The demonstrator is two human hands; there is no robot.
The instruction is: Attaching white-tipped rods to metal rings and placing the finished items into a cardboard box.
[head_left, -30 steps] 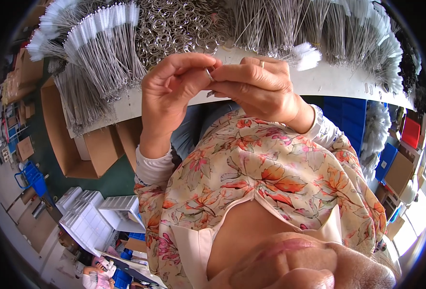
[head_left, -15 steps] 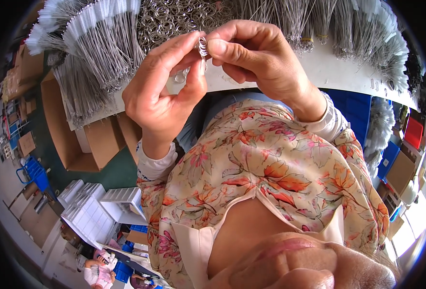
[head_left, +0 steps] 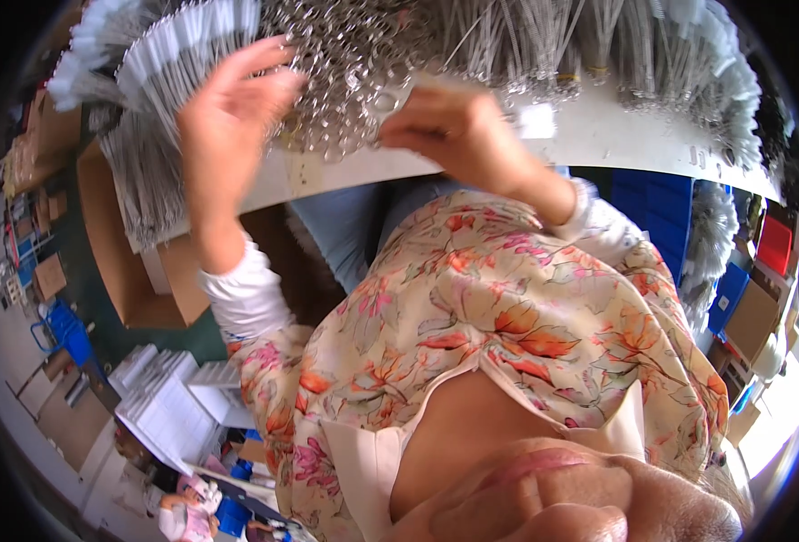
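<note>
A heap of shiny metal rings lies on the white table between my hands. My left hand is at the heap's left side, beside a bundle of thin wire-handled brushes with white bristles. Motion blurs it, but thumb and fingers look apart, with nothing visible between them. My right hand is over the heap's near right edge, fingers curled together. Whatever they pinch is hidden and blurred. One larger ring shows by its fingertips.
More wire brush bundles line the table's right side. The white tabletop ends close to my body. Below its left end stands an open cardboard box; a blue bin is at the right. Another person is far off at lower left.
My hands have come apart from around a small stack of rings. The left swung left, and the right lowered toward the table. The stack is no longer visible between them.
</note>
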